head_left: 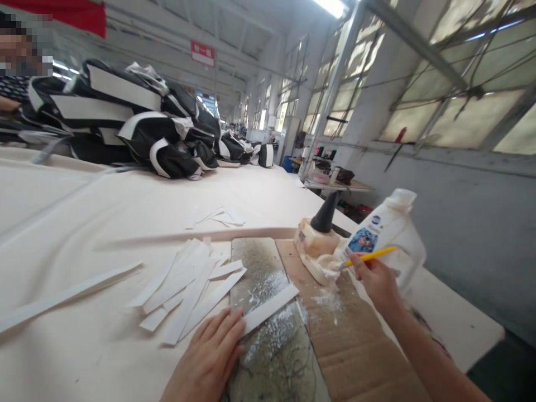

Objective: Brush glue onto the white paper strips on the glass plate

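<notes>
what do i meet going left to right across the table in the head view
Long white strip → heap of white strips → white strip at the left hand's fingertips → black cone → right hand

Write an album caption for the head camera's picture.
Left hand at the end of a white strip on a stained board; right hand holding a yellow stick near a whitish container.

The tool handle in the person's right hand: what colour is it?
The tool handle is yellow; it shows in the head view.
</notes>
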`<act>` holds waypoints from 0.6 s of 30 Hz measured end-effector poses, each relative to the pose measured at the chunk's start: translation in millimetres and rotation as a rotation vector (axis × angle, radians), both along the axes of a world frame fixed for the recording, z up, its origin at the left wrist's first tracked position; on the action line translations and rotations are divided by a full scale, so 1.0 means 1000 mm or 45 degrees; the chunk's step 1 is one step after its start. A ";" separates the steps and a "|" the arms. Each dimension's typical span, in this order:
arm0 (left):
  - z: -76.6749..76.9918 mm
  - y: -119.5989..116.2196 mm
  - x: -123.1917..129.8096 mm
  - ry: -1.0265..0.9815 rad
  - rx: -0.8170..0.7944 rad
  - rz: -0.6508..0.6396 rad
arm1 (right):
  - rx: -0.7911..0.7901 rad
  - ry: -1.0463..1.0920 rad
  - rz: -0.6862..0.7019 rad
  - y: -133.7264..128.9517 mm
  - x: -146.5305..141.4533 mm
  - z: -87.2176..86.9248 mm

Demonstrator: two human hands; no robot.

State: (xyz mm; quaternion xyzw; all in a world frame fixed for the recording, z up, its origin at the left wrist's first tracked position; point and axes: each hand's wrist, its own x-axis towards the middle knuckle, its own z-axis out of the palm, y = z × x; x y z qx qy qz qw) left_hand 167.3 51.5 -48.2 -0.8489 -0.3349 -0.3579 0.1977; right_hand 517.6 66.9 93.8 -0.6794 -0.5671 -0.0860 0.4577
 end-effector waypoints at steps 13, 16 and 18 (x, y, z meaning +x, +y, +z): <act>0.015 -0.007 0.004 -0.076 -0.153 -0.116 | -0.194 -0.127 0.007 0.005 0.005 0.007; 0.015 -0.011 0.006 -0.151 -0.212 -0.130 | -0.209 -0.102 -0.038 0.003 0.005 0.008; 0.017 -0.013 0.006 -0.178 -0.221 -0.149 | -0.178 0.006 0.071 0.000 -0.009 0.003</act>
